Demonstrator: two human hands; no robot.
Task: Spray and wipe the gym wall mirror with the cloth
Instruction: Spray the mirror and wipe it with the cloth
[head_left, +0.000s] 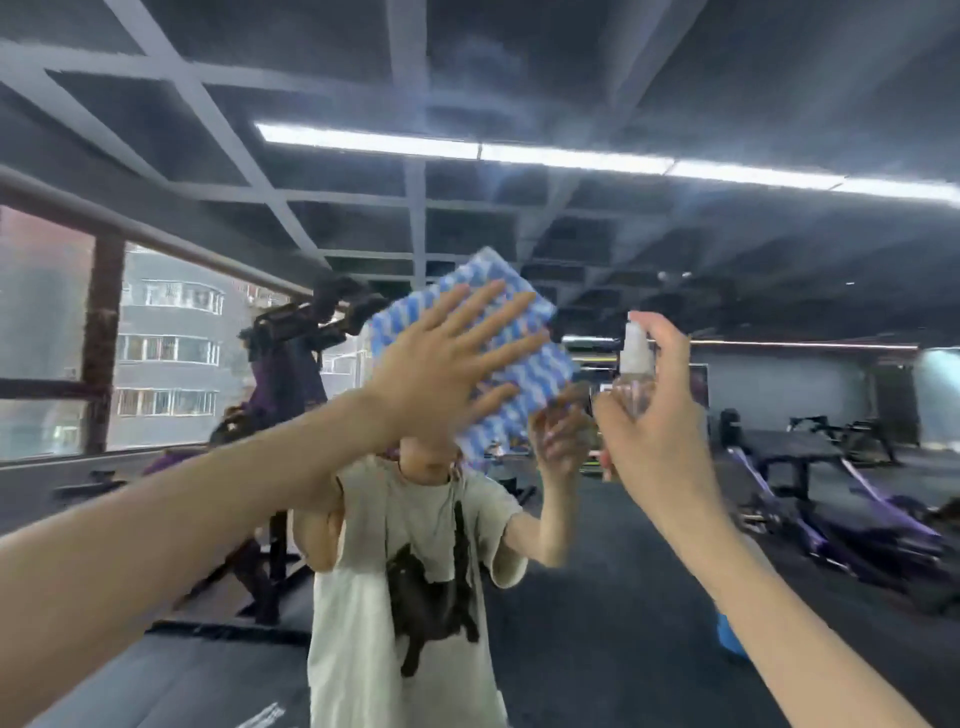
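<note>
The wall mirror (597, 93) fills the whole view and reflects the gym and me in a pale T-shirt. My left hand (447, 379) presses a blue and white patterned cloth (530, 374) flat against the glass, fingers straight and spread. To its right my right hand (660, 415) grips a small clear spray bottle (636, 364) with a white nozzle, forefinger curled over the top. The nozzle points toward the mirror, beside the cloth. A hazy film lies on the glass above the cloth.
Reflected in the mirror are a purple weight machine (291, 364) at left, windows with a grey building (166, 358) beyond, benches (831, 499) at right and strip lights (571, 156) on a dark grid ceiling.
</note>
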